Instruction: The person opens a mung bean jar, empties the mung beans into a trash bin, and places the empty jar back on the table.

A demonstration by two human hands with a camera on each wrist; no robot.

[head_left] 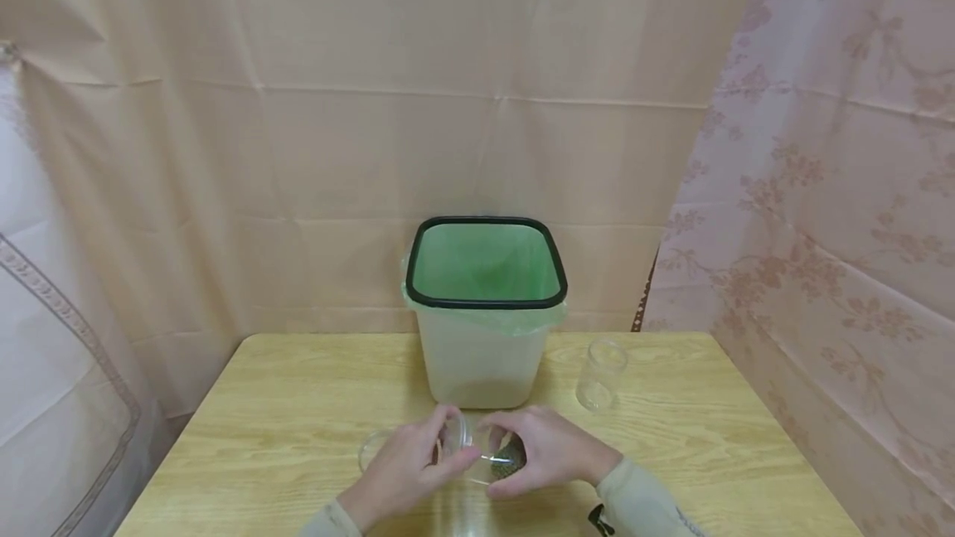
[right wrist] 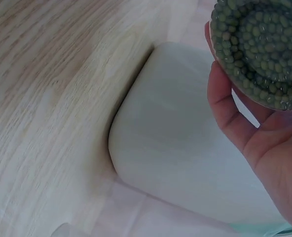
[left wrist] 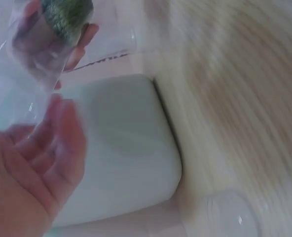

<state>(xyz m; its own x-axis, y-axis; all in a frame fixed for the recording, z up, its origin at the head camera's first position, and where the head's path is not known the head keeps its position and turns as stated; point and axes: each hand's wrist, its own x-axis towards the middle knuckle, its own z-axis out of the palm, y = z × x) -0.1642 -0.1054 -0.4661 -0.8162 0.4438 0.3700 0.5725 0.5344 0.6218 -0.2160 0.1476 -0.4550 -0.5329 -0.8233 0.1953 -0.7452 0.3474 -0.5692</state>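
My right hand [head_left: 548,447] grips a clear jar [head_left: 483,475] tipped on its side, with green mung beans [head_left: 510,456] gathered at its base. In the right wrist view the beans [right wrist: 264,44] show through the jar's round bottom. At the jar's other end, my left hand [head_left: 414,458] holds a clear round piece with a ridged rim [head_left: 464,429] between thumb and fingers; I cannot tell whether it is a lid or another jar. Its fingers [left wrist: 69,143] are bent in the left wrist view.
A white bin [head_left: 481,363] with a black rim and green liner stands at the back middle of the wooden table [head_left: 298,388]. Right of it is a clear jar [head_left: 600,375]. Another clear round container [head_left: 370,447] is partly hidden behind my left hand. Curtains hang around.
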